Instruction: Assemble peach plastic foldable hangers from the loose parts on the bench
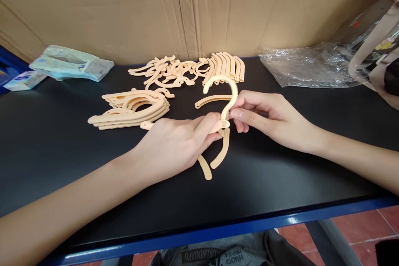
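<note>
My left hand point(174, 143) is closed around the body of a peach plastic folding hanger point(220, 153), whose two arms hang down toward the black table point(62, 153). My right hand point(264, 118) pinches the hanger's curved hook point(225, 85), which points up at the joint. A single loose hanger arm point(212, 100) lies just behind the hook.
A stack of folded hangers point(131, 110) lies left of my hands. Loose hooks point(168, 72) and a row of hanger arms point(226, 66) sit farther back. Tissue packs point(71, 63) are at back left, crumpled clear plastic point(305, 66) at back right, a cardboard wall point(187, 8) behind.
</note>
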`<state>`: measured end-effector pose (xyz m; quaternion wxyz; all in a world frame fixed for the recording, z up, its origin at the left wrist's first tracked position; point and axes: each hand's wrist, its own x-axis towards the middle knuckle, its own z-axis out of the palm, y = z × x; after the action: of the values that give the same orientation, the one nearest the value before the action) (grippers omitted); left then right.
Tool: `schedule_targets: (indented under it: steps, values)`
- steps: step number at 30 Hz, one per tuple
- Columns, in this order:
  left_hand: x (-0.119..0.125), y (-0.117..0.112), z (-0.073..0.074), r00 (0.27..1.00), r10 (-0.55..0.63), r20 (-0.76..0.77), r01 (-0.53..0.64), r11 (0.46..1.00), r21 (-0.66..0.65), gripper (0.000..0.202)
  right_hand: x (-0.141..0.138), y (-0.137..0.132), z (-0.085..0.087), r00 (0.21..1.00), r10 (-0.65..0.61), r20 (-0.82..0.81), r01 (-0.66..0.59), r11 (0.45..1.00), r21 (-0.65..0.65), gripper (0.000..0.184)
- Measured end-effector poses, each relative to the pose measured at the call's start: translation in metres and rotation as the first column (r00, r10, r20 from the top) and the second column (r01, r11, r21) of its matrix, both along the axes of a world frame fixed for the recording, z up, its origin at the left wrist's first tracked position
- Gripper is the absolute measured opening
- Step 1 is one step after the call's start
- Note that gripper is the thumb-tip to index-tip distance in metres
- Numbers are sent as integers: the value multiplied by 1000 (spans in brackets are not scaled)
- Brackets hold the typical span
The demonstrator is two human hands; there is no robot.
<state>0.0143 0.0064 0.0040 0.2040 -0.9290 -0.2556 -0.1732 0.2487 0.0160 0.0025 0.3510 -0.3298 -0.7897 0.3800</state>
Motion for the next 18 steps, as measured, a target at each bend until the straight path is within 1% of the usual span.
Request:
schedule_targets:
  steps: [2, 3, 5, 7, 8, 9, 12, 14, 18]
  values:
    - [-1, 0, -1, 999, 53, 2, -53, 998, 21, 23, 1, -1, -1, 991, 42, 129, -61, 988, 144, 18]
    - [-2, 1, -1, 997, 73, 6, -73, 997, 22, 22, 1, -1, -2, 977, 62, 202, -107, 969, 222, 16]
    - [-2, 1, -2, 995, 99, 24, -99, 995, -4, 22, 2, -5, -3, 935, 86, 345, -214, 911, 353, 21]
    - [-2, 0, -1, 993, 115, 39, -112, 991, -77, 23, 2, -9, -4, 886, 103, 452, -316, 846, 428, 34]
    - [-2, 1, 0, 992, 117, 50, -110, 987, -119, 22, 2, -11, -4, 869, 107, 483, -350, 823, 447, 38]
    - [-2, 1, 0, 992, 115, 59, -104, 982, -160, 21, 1, -13, -3, 857, 111, 504, -371, 811, 452, 39]
    - [-2, 3, 1, 991, 114, 77, -92, 965, -247, 19, 1, -15, -2, 850, 103, 516, -370, 814, 447, 28]
    - [-2, 5, 0, 988, 133, 79, -106, 955, -278, 19, 1, -15, -1, 857, 79, 509, -350, 815, 462, 21]
    - [-4, 6, -1, 985, 157, 65, -131, 944, -304, 21, 2, -12, 0, 867, 33, 498, -320, 802, 504, 23]
